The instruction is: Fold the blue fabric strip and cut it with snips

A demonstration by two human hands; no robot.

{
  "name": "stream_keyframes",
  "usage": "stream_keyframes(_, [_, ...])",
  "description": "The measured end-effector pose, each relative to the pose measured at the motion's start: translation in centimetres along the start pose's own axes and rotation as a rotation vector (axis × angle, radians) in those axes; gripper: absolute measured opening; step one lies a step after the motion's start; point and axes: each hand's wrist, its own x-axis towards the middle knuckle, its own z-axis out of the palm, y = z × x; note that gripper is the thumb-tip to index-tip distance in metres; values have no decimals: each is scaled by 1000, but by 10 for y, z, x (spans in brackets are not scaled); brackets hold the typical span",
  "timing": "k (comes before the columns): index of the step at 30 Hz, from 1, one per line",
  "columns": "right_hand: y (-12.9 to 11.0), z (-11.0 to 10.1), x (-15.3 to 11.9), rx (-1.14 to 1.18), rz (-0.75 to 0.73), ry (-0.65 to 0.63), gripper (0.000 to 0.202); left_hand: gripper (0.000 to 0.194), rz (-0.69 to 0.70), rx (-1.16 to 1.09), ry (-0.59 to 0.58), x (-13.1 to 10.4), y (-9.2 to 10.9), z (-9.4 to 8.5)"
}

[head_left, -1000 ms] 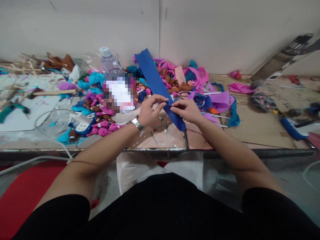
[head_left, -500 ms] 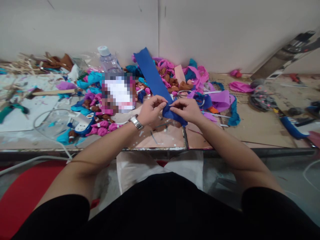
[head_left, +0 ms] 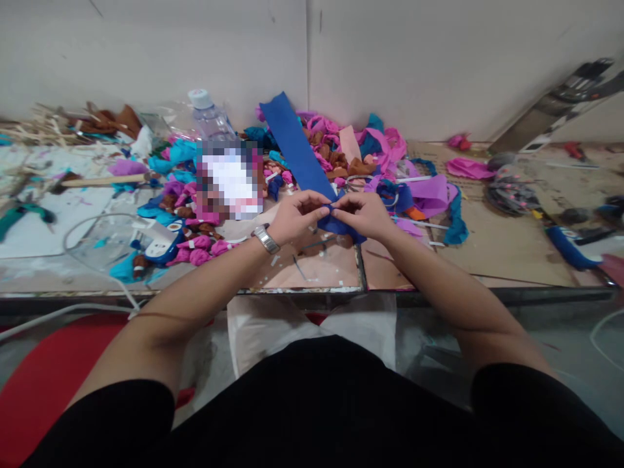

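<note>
A long strip of dark blue crepe-like paper (head_left: 297, 146) slants away from me across a colourful heap, its near end gathered between my fingers. My left hand (head_left: 301, 218), with a metal watch (head_left: 266, 238) on the wrist, pinches the gathered part from the left. From the right, the thumb and fingertips of my right hand (head_left: 363, 214) pinch the same blue paper. My fingertips nearly meet, and crumpled blue folds hang below them. Exactly how the paper is folded between the fingers is hidden.
Pink, purple, teal and brown paper pieces (head_left: 385, 146) lie heaped behind my hands. A clear bottle (head_left: 212, 117) stands back left, near a blurred-out bright screen (head_left: 231, 182). A blue-and-white power strip (head_left: 166, 242) with a cable and green-handled pliers (head_left: 22, 214) lie left. Cardboard (head_left: 487, 247) covers the right side.
My left fingers have shifted slightly down and right, closer to the right fingertips, over the gathered blue paper. The right hand stays almost where it was.
</note>
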Motion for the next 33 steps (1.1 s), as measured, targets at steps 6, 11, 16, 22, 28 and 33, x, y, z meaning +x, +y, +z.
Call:
stream_keyframes(6, [0,3,0,-7,-2,-8,28,48,-23,80,31,-2,-3,1])
stream_keyframes(11, [1,5,0,-16,1,19,31,46,7,65,26,-2,-3,2])
stream_keyframes(16, [1,3,1,29,1,-7,36,47,12,63,36,-1,0,0])
stream_keyframes(22, [2,0,2,30,0,-16,31,46,-6,18,30,-1,-2,-1])
stream_keyframes(28, [-1,2,1,-115,-140,38,25,45,-74,-51,8,-1,-8,0])
stream_keyframes(33, [3,5,0,-145,-239,71,23,47,-107,-52,-7,-3,-7,1])
